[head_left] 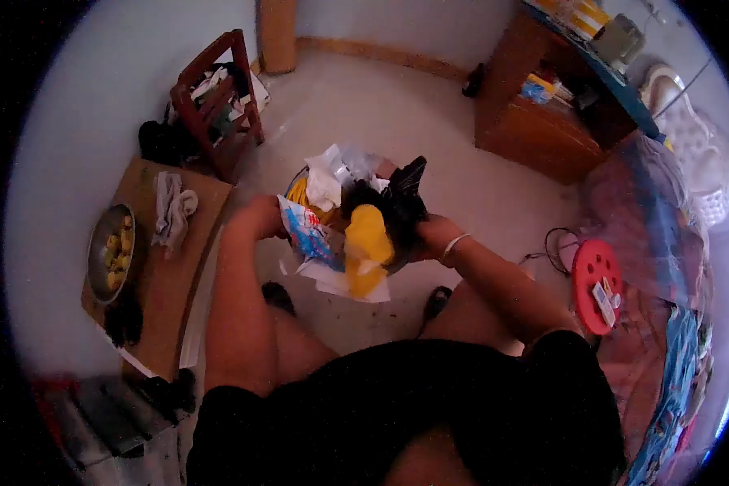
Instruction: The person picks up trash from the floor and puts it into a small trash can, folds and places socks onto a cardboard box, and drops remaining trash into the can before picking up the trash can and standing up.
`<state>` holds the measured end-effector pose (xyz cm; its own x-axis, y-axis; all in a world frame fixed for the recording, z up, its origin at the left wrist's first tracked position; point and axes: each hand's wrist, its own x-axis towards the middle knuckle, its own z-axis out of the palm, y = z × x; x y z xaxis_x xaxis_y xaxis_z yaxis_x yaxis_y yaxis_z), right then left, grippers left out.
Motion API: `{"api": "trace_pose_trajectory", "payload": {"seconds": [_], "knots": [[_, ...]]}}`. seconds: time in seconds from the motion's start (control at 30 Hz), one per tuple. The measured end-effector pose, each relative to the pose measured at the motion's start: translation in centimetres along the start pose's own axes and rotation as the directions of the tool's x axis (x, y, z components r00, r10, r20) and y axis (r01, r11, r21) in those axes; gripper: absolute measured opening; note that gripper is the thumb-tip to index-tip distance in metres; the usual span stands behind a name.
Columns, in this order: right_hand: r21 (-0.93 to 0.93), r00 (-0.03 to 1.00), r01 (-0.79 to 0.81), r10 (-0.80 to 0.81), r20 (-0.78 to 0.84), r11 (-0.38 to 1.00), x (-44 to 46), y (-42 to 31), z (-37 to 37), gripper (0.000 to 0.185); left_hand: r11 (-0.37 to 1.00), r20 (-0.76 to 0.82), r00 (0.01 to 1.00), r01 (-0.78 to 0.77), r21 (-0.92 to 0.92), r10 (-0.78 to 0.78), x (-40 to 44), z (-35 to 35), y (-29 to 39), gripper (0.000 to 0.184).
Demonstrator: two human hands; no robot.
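Between my two hands is a round, dark-rimmed bin [296, 176] heaped with rubbish. My left hand [261, 217] is closed at its left side, beside a blue and white printed wrapper [309, 233]. On the opposite side my right hand [439, 235], with a pale band at the wrist, is closed by a black plastic bag [405, 194]. The fingertips of both hands are hidden. A yellow wrapper [366, 251] hangs over the near side above a white sheet [340, 279]. Crumpled white paper [324, 185] and clear plastic [355, 164] stick up at the back.
On the left, a low brown table [166, 300] bears a metal pan [97, 259] with yellowish pieces and a grey cloth [172, 211]. Behind it stands a wooden chair [239, 97] loaded with clothes. A red round stool [591, 267] and a wooden desk [526, 134] are to the right.
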<state>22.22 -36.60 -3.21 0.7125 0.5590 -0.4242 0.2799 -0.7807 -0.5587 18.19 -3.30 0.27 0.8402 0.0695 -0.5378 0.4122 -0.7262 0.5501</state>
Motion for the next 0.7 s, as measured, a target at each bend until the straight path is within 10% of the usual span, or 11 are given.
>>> {"api": "trace_pose_trajectory", "payload": {"seconds": [0.03,0.07,0.17,0.2,0.23,0.47,0.53,0.57,0.63,0.7], "knots": [[-0.383,0.987,0.158,-0.158,0.032,0.91,0.2,0.9,0.4,0.036,1.0,-0.014,0.999,-0.029,0.002,0.029,0.5,0.1,-0.4,0.025],[-0.387,0.988,0.148,-0.152,0.021,0.91,1.5,3.5,2.3,0.036,0.994,-0.02,0.996,-0.087,0.067,0.089,1.0,0.4,-1.2,0.025],[0.044,0.827,0.517,-0.486,-0.285,0.855,3.6,7.4,5.1,0.029,0.975,-0.04,0.988,-0.138,0.172,0.147,1.6,0.3,-1.4,0.025],[0.562,0.975,0.149,-0.027,-0.22,0.813,1.2,2.4,3.2,0.03,0.97,-0.062,0.987,-0.13,0.206,0.146,1.7,0.3,-1.4,0.025],[0.881,0.933,-0.229,0.351,0.077,0.413,-0.3,-0.6,2.0,0.031,0.968,-0.062,0.986,-0.138,0.21,0.154,1.9,0.3,-1.4,0.025],[0.906,0.941,-0.192,0.332,0.062,0.378,-1.8,-2.0,1.4,0.035,0.991,-0.074,0.989,-0.131,-0.028,0.128,2.5,1.0,-2.9,0.027],[0.533,0.993,-0.07,0.11,-0.043,0.843,-2.2,-1.7,0.9,0.038,0.98,-0.087,0.977,-0.187,0.074,0.193,2.4,1.4,-2.9,0.027],[0.539,0.993,-0.075,0.113,-0.038,0.839,-1.8,-1.7,1.0,0.038,0.976,-0.1,0.972,-0.207,0.065,0.213,1.7,1.1,-2.4,0.028],[0.905,0.94,-0.232,0.321,0.115,0.356,-0.8,-1.9,1.4,0.04,0.974,-0.11,0.968,-0.219,0.057,0.224,1.0,0.6,-1.8,0.029],[0.906,0.942,-0.25,0.302,0.146,0.342,0.6,-0.2,2.6,0.04,0.964,-0.091,0.972,-0.197,0.177,0.215,1.3,0.3,-1.5,0.031]]}}
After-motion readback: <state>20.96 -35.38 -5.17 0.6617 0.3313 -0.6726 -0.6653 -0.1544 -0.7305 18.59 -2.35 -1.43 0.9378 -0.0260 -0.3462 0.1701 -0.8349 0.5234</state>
